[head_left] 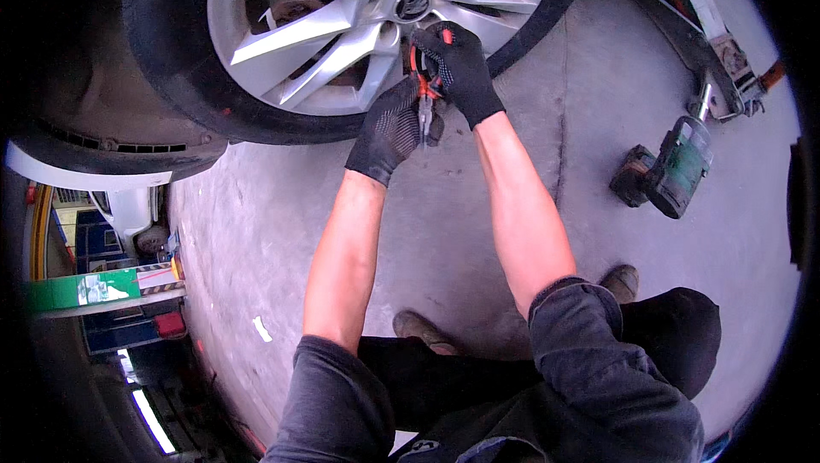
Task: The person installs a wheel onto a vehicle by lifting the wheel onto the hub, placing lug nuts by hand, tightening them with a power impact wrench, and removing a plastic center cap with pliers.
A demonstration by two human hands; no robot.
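Fingers on both hands are wrapped up in black grip gloves right now. Right hand (457, 66) is curling round the red-handled pliers (424, 87), fingers closed on the upper part of the handles, right up against the silver alloy wheel (342, 27) just below the centre cap (413, 5). Left hand (395, 126) is sitting underneath, fingers pressing together round the lower end of the pliers and steadying them. Can't honestly tell if the nose of the pliers is biting on anything, the gloves are hiding that bit.

As for progress, I'm judging this as pretty early on: the wheel is sitting on the car with the tyre (171, 79) touching the concrete floor (478, 232), and the centre cap is in place. At least one lug hole near the hub is showing as a dark recess, but I can't make out whether a bolt is in it.

Cordless impact wrench (670, 172) is lying on the floor well off to my right, untouched, near the arm of a lift (683, 19). My boots (427, 332) are tucked under me while I'm crouching.
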